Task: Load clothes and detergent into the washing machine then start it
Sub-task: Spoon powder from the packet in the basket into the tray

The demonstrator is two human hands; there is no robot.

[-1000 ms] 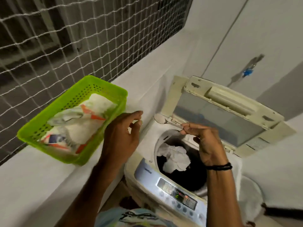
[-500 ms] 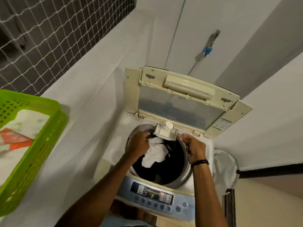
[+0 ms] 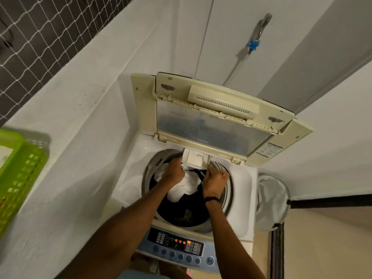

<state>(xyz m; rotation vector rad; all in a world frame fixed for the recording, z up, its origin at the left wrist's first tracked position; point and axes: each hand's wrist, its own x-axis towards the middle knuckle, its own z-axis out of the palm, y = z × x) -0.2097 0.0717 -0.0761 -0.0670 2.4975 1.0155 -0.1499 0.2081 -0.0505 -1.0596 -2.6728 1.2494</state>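
The white top-loading washing machine (image 3: 241, 178) stands with its lid (image 3: 211, 121) folded up. White clothes (image 3: 185, 188) lie on dark clothes (image 3: 181, 212) in the drum. A small white detergent drawer (image 3: 196, 159) juts out over the drum's back rim. My left hand (image 3: 174, 172) grips the drawer's front left corner with curled fingers. My right hand (image 3: 216, 179) is closed at the front right corner, thumb against the drawer. Lights glow on the control panel (image 3: 175, 244).
A green plastic basket (image 3: 18, 174) sits on the white ledge at the left, below a netted window (image 3: 40, 37). A blue tap (image 3: 252, 44) is on the wall behind the lid. A white mesh bag (image 3: 271, 200) hangs right of the machine.
The view swung from the basket to the machine. Both hands moved onto the drawer. The white spoon my right hand held over the drawer is out of sight.
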